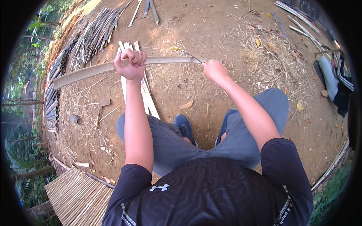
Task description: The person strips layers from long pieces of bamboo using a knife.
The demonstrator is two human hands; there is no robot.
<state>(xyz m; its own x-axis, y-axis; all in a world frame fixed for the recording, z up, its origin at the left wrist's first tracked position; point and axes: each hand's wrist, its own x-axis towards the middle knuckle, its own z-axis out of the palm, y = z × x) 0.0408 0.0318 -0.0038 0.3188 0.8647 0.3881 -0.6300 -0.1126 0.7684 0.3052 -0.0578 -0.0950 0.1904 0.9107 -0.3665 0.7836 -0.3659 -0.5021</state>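
A long, pale bamboo strip (pixel 88 74) stretches across in front of me, bowing down toward its left end. My left hand (pixel 131 64) is curled round it left of its middle, palm toward me. My right hand (pixel 215 71) is closed at the strip's right end, which pokes out a little past the fingers. A thin, dark, blade-like piece (pixel 195 58) slants over the strip just left of that fist. Its other end disappears at the fingers, so its kind is unclear. A thin curved strand rises from near it.
Split pale bamboo slats (pixel 149 100) lie beneath my left arm. Far left is a heap of dark bamboo strips (pixel 94 35). A hatchet-like tool (pixel 101 111) and short bamboo tube (pixel 76 119) lie left. A slatted bamboo platform (pixel 81 197) is near left; shavings (pixel 273 62) lie right.
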